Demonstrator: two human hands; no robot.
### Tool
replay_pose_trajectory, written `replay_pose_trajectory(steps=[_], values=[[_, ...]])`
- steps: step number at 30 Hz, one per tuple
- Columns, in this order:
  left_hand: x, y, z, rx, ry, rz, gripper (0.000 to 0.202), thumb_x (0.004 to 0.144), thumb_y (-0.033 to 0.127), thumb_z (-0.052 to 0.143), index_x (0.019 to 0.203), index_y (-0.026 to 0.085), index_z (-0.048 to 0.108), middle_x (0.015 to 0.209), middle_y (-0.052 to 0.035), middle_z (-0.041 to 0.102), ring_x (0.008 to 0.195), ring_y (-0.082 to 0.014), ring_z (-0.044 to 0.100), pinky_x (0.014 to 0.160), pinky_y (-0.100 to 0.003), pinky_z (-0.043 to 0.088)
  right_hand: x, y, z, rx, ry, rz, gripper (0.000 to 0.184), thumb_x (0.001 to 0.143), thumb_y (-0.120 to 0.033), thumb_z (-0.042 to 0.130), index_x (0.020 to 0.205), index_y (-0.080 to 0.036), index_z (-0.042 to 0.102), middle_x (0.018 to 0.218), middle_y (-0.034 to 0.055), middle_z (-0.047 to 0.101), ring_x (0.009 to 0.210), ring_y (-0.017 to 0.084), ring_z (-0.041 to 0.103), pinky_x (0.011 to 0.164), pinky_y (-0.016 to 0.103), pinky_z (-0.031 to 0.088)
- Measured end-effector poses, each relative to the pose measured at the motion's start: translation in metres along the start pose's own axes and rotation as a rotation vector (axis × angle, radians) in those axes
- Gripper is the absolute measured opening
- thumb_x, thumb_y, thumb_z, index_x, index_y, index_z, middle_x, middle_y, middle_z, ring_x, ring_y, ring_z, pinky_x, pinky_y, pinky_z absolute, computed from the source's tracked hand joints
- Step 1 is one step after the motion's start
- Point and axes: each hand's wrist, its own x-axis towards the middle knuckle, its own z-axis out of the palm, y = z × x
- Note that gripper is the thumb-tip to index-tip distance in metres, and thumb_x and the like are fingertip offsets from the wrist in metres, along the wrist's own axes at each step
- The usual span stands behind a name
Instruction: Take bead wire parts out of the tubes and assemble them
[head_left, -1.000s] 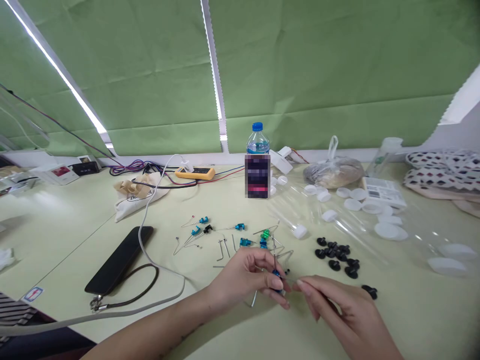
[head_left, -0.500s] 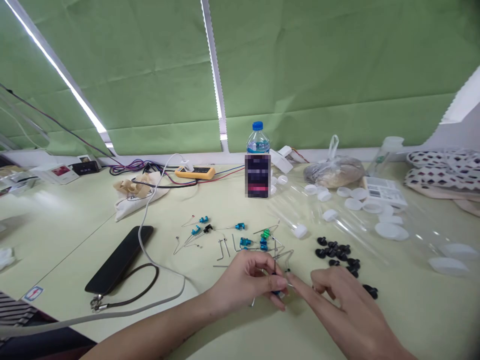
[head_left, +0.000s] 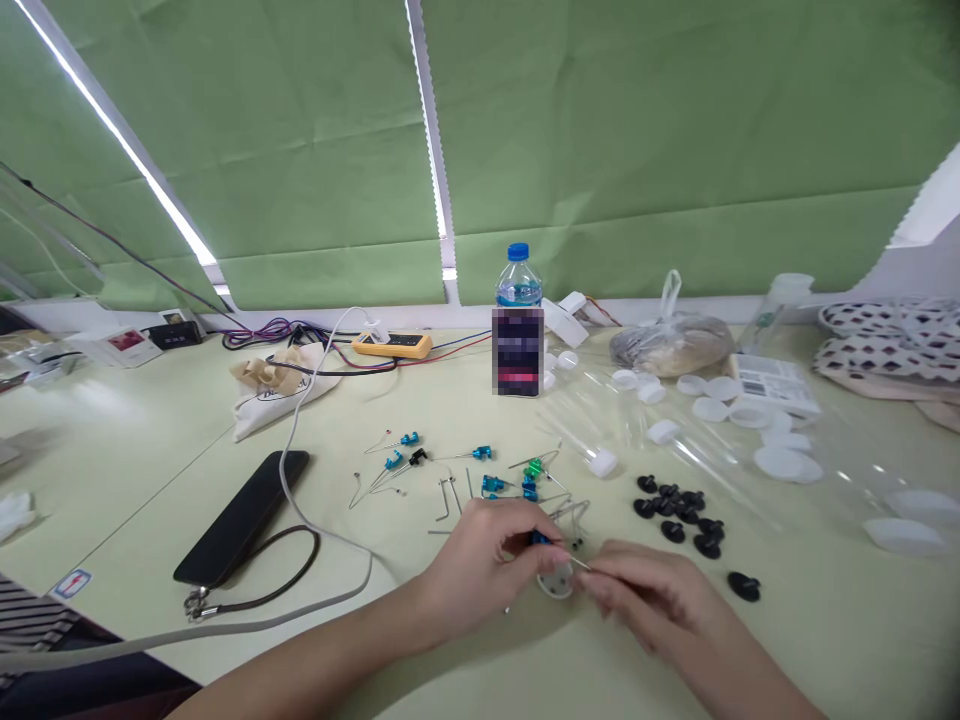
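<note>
Near the table's front, my left hand (head_left: 495, 555) is closed around a small blue metal piece (head_left: 540, 538), mostly covered by the fingers. Below those fingertips a pale round disc (head_left: 556, 580) with small dark holes shows. My right hand (head_left: 649, 595) pinches the end of a thin metal rod (head_left: 577, 563), whose other end meets the left fingertips at the blue piece. Just beyond the hands lie blue metal pieces (head_left: 492, 484) with wires, a green one (head_left: 533, 467) and bent wires (head_left: 574, 515). L-shaped hex keys (head_left: 442, 500) rest left of these.
Several black knob-like parts (head_left: 675, 505) lie to the right. Clear tubes (head_left: 712, 470) and white caps (head_left: 784, 462) spread behind them. A water bottle (head_left: 517, 320) stands at the back. Leftward are a black phone (head_left: 240, 520), a grey cable (head_left: 330, 545) and a yellow multimeter-like device (head_left: 394, 345).
My right hand has gone from a stretched forefinger to a pinch on the thin metal rod. The blue piece has turned in my left hand, and the pale disc shows more.
</note>
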Motion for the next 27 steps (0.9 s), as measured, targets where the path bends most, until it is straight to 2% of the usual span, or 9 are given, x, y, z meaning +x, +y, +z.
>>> replay_pose_trajectory(steps=[3, 5, 7, 9, 11, 14, 19, 23, 27], values=[[0.003, -0.007, 0.002, -0.168, -0.039, -0.154, 0.016, 0.080, 0.029, 0.064, 0.078, 0.014, 0.066, 0.071, -0.0040, 0.066, 0.067, -0.0153, 0.064, 0.063, -0.025, 0.051, -0.005, 0.011, -0.005, -0.598, 0.256, -0.369, 0.031, 0.095, -0.022, 0.037, 0.095, -0.025, 0.068, 0.071, 0.0019, 0.056, 0.058, 0.014, 0.051, 0.053, 0.026, 0.041], [0.005, -0.009, 0.002, -0.308, -0.047, -0.228, 0.020, 0.077, 0.032, 0.068, 0.077, 0.013, 0.063, 0.069, -0.0038, 0.065, 0.067, -0.0167, 0.066, 0.066, -0.028, 0.053, -0.009, 0.016, -0.010, -0.785, 0.342, -0.524, 0.036, 0.093, -0.014, 0.035, 0.110, -0.026, 0.065, 0.074, 0.0037, 0.062, 0.061, 0.017, 0.055, 0.058, 0.030, 0.044], [0.007, -0.008, 0.001, -0.406, -0.027, -0.270, 0.025, 0.074, 0.035, 0.070, 0.075, 0.012, 0.061, 0.066, -0.0027, 0.064, 0.063, -0.0162, 0.066, 0.065, -0.029, 0.054, -0.012, 0.021, -0.015, -0.844, 0.394, -0.598, 0.039, 0.093, -0.011, 0.035, 0.119, -0.023, 0.061, 0.081, 0.0068, 0.066, 0.073, 0.022, 0.060, 0.070, 0.037, 0.045], [0.008, -0.007, -0.001, -0.437, -0.003, -0.289, 0.027, 0.073, 0.037, 0.071, 0.074, 0.013, 0.060, 0.061, -0.0003, 0.060, 0.056, -0.0143, 0.063, 0.059, -0.028, 0.054, -0.012, 0.024, -0.019, -0.872, 0.438, -0.583, 0.036, 0.093, -0.013, 0.040, 0.120, -0.022, 0.061, 0.083, 0.0077, 0.067, 0.077, 0.023, 0.060, 0.074, 0.039, 0.044], [0.008, -0.004, -0.003, -0.391, 0.003, -0.287, 0.027, 0.074, 0.038, 0.070, 0.073, 0.013, 0.061, 0.057, 0.0015, 0.055, 0.049, -0.0120, 0.058, 0.050, -0.024, 0.051, -0.009, 0.026, -0.020, -0.858, 0.482, -0.487, 0.027, 0.092, -0.018, 0.046, 0.110, -0.023, 0.066, 0.079, 0.0060, 0.064, 0.071, 0.021, 0.059, 0.069, 0.036, 0.044], [0.007, -0.001, -0.004, -0.201, -0.002, -0.217, 0.023, 0.078, 0.037, 0.066, 0.075, 0.014, 0.066, 0.067, -0.0008, 0.058, 0.048, -0.0091, 0.054, 0.043, -0.020, 0.044, -0.004, 0.028, -0.020, -0.741, 0.542, -0.352, 0.020, 0.092, -0.025, 0.049, 0.095, -0.023, 0.068, 0.072, 0.0028, 0.053, 0.060, 0.016, 0.053, 0.060, 0.030, 0.043], [0.005, 0.000, -0.004, 0.249, -0.045, 0.014, 0.013, 0.084, 0.024, 0.062, 0.079, 0.020, 0.073, 0.074, -0.0024, 0.065, 0.072, -0.0139, 0.058, 0.064, -0.022, 0.044, -0.002, 0.026, -0.018, -0.571, 0.622, -0.375, 0.018, 0.089, -0.020, 0.053, 0.101, -0.024, 0.065, 0.076, 0.0006, 0.045, 0.059, 0.012, 0.048, 0.053, 0.026, 0.040], [0.003, -0.003, -0.002, 0.303, -0.084, 0.070, 0.015, 0.086, 0.019, 0.058, 0.086, 0.021, 0.074, 0.079, -0.0020, 0.067, 0.078, -0.0140, 0.059, 0.072, -0.023, 0.045, -0.004, 0.024, -0.018, -0.531, 0.660, -0.376, 0.021, 0.088, -0.018, 0.055, 0.103, -0.026, 0.066, 0.077, 0.0008, 0.044, 0.061, 0.013, 0.049, 0.050, 0.025, 0.039], [0.002, -0.005, -0.001, 0.400, -0.081, 0.115, 0.022, 0.091, 0.021, 0.050, 0.086, 0.020, 0.072, 0.080, -0.0032, 0.064, 0.077, -0.0142, 0.059, 0.071, -0.023, 0.045, -0.002, 0.024, -0.018, -0.478, 0.694, -0.385, 0.022, 0.087, -0.018, 0.056, 0.103, -0.027, 0.068, 0.076, 0.0012, 0.045, 0.062, 0.013, 0.050, 0.045, 0.024, 0.037]])
